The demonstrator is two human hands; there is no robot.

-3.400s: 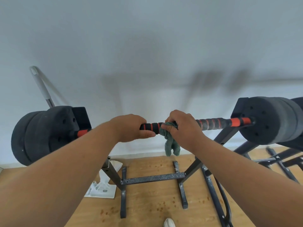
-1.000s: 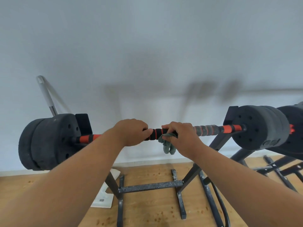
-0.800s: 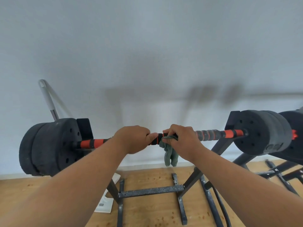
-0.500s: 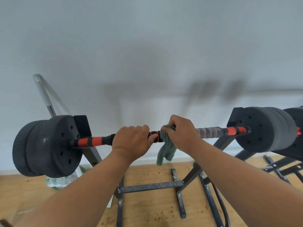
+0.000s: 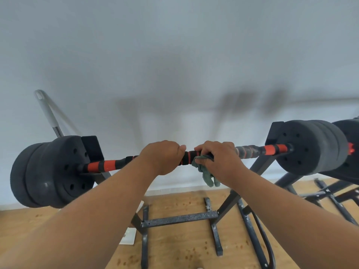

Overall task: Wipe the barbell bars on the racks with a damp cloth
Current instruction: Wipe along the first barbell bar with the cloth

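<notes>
Both hands [image 5: 191, 158] stay gripping the bar [image 5: 108, 165] (cloth [image 5: 206, 172] dangling lower).

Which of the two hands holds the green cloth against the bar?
The right hand holds the green cloth against the bar; the cloth's loose end hangs below it. The left hand grips the bar bare, with no cloth.

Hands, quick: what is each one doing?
Left hand: grips the bar.
Right hand: holds the cloth on the bar.
</notes>
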